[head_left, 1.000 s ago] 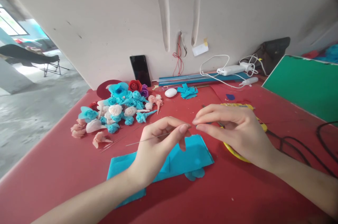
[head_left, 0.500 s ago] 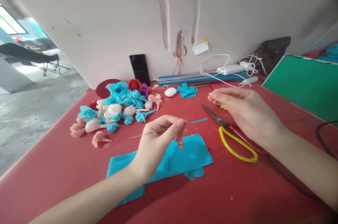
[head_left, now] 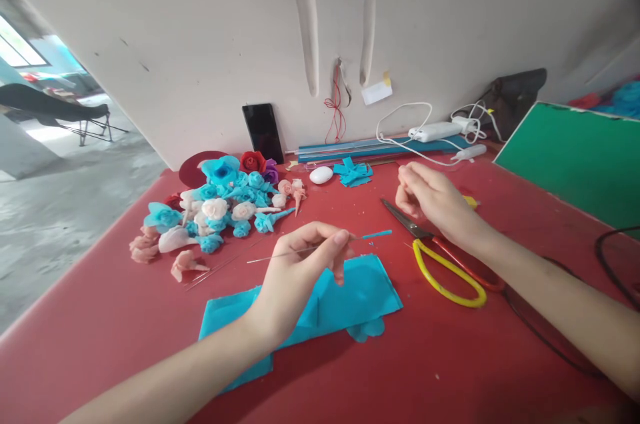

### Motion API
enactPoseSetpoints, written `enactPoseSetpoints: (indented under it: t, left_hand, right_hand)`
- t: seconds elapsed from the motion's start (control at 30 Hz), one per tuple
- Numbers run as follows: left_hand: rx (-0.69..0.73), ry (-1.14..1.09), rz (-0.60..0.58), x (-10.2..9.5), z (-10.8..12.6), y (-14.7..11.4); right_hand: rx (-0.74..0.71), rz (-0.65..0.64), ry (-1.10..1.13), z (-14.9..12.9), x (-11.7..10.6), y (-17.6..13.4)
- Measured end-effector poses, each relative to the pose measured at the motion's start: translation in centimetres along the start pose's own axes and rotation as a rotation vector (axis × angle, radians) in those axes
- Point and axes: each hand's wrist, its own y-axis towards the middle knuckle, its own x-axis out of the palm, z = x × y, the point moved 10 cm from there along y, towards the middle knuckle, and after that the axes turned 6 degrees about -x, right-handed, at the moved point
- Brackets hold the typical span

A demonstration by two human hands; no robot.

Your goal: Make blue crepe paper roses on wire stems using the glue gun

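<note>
My left hand (head_left: pixel 297 271) pinches a thin wire (head_left: pixel 263 258) between thumb and fingers, above a stack of folded blue crepe paper (head_left: pixel 367 294). The wire's right end carries a narrow blue wrapping (head_left: pixel 377 235). To the right, my right hand (head_left: pixel 440 201) is raised with its fingers pressed together; I cannot make out whether anything is in them. Just below that hand lie scissors (head_left: pixel 421 232) with yellow and red handles, blades pointing up and left. Small blue paper petals (head_left: pixel 367 330) stick out from under the paper's front edge.
Blue, white and pink paper flowers (head_left: pixel 216 209) are heaped at the left, with loose wires (head_left: pixel 210 274) nearby. A phone (head_left: pixel 261 131) leans on the wall. Behind are a white oval case (head_left: pixel 321 175), blue strips (head_left: pixel 353 172) and a white power strip (head_left: pixel 435 132). A green board (head_left: pixel 575 164) stands right.
My right hand has shifted slightly up and left, its fingers curling closer together. My left hand keeps hold of the wire, almost in place. The view has moved slightly.
</note>
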Motion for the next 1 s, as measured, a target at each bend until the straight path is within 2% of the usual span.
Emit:
enactPoseSetpoints:
  t: [0.17,0.33,0.4,0.53,0.67,0.83,1.0]
  left_hand:
    - [-0.010,0.014,0.003,0.2,-0.1,0.1]
    - [-0.018,0.034,0.009,0.4,-0.2,0.1]
    - [-0.016,0.042,0.014,0.3,-0.2,0.2]
    - [-0.003,0.043,0.014,0.2,-0.2,0.3]
    - [0.012,0.044,0.010,0.3,-0.2,0.3]
    - [0.076,0.041,0.037,-0.1,0.3,0.3]
    - [0.172,0.070,0.098,-0.9,1.2,-0.1]
  right_hand:
    - [-0.100,0.002,-0.137,-1.3,0.0,-0.3]
    - [-0.073,-0.186,-0.100,0.5,1.6,0.0]
    - [-0.055,-0.219,-0.108,1.2,1.8,0.1]
    - [-0.087,-0.160,-0.150,0.8,0.9,0.2]
    - [-0.157,-0.179,-0.131,-0.5,1.4,0.0]
    - [-0.070,-0.149,-0.171,0.1,1.2,-0.2]
    - [-0.067,-0.144,-0.089,-0.4,1.3,-0.4]
